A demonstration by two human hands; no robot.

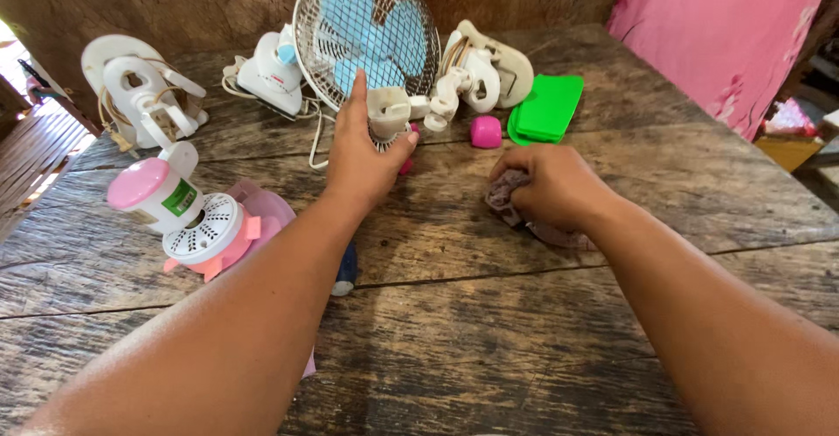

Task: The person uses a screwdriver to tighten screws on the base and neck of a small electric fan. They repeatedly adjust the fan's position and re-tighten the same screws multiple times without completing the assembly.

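A small fan with a white wire cage and blue blades point(367, 30) stands tilted at the back of the wooden table point(489, 331). My left hand point(363, 161) reaches to its base, index finger up against the cage, thumb on the cream motor housing point(388, 108). My right hand point(551, 187) is closed on a crumpled grey-purple cloth point(505, 193) and presses it on the table to the right of the fan.
A pink-and-white fan motor unit point(188, 218) lies at the left. White fan bodies point(144, 91) point(271, 69) point(485, 69) stand along the back. A pink cap point(486, 131) and green plastic pieces point(548, 107) lie right of the fan. Pink cloth point(717, 25) hangs at the right.
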